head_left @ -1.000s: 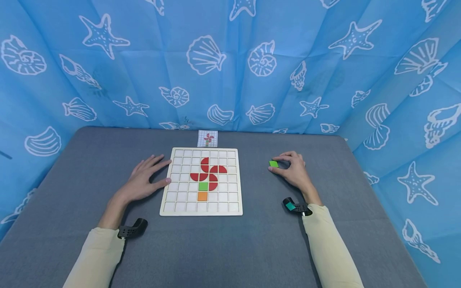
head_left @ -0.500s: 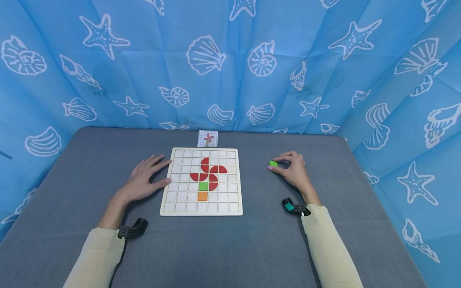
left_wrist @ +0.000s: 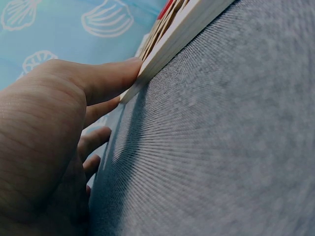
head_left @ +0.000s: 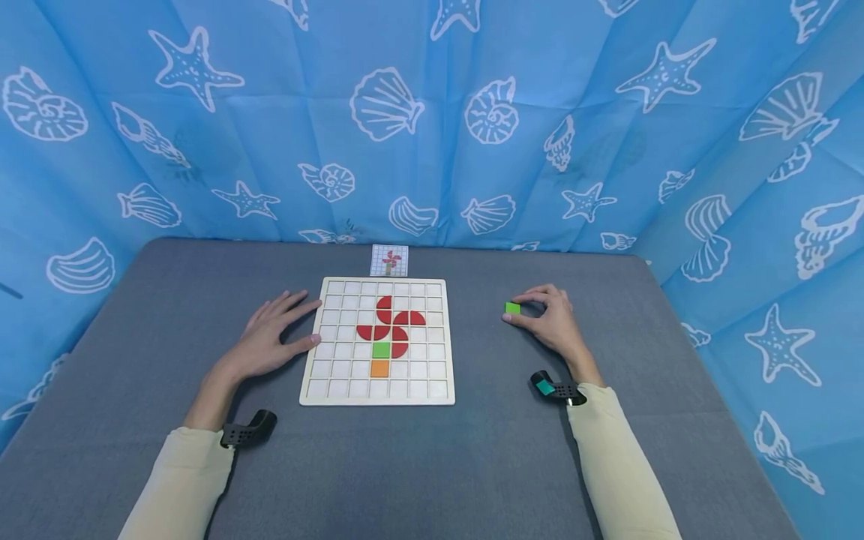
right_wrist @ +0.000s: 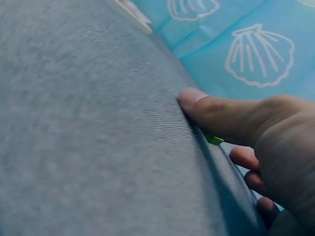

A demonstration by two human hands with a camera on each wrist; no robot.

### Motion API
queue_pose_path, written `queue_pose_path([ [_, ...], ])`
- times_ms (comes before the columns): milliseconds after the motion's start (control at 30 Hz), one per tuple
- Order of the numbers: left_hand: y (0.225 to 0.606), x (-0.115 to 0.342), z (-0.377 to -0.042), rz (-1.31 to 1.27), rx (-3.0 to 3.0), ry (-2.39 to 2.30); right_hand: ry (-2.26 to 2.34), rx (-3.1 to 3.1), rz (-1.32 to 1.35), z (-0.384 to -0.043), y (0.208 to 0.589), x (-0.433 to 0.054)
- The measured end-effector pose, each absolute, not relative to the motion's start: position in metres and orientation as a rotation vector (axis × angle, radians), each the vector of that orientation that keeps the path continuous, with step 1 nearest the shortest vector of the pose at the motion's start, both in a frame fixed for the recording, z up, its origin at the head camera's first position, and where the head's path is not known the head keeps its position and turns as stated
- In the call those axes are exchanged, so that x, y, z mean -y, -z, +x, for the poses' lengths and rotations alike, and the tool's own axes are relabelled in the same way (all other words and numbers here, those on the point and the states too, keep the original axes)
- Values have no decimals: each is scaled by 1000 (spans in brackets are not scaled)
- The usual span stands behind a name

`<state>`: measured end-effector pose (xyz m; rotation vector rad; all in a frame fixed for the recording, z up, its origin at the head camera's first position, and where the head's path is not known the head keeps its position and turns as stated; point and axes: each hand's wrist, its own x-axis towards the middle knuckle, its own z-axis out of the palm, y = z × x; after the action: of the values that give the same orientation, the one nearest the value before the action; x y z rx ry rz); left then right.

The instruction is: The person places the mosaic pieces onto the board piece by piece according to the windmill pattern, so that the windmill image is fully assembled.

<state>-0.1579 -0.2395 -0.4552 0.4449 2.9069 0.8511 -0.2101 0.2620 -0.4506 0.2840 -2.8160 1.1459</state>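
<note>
A white square grid board (head_left: 343, 389) lies on the table, with red quarter-circle pieces (head_left: 400, 349), a green square tile (head_left: 381, 350) and an orange square tile (head_left: 379, 368) in its cells. My left hand (head_left: 273, 334) has its fingers spread, and its thumb and forefinger touch the board's left edge; the left wrist view shows the thumb against the board's side (left_wrist: 170, 44). To the right of the board, my right hand (head_left: 550, 319) holds another green square tile (head_left: 513, 308) between thumb and forefinger, low at the tabletop. The thumb hides most of that tile (right_wrist: 214, 140) in the right wrist view.
Behind the board lies a small printed card (head_left: 389, 261) with a pinwheel picture on a grid. The grey table (head_left: 472, 465) ends at a blue curtain (head_left: 432, 135) with white shells and starfish, which also runs along the right side.
The green tile in my right hand has turned slightly between the fingers, from slanted to nearly square with the table. The left hand and the board have stayed put.
</note>
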Motion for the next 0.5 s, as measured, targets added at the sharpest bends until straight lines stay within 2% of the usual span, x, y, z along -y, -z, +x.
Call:
queue_pose_path([
  [500, 456, 239, -157, 443, -2910, -848, -1143, 2845, 384, -210, 448, -270],
])
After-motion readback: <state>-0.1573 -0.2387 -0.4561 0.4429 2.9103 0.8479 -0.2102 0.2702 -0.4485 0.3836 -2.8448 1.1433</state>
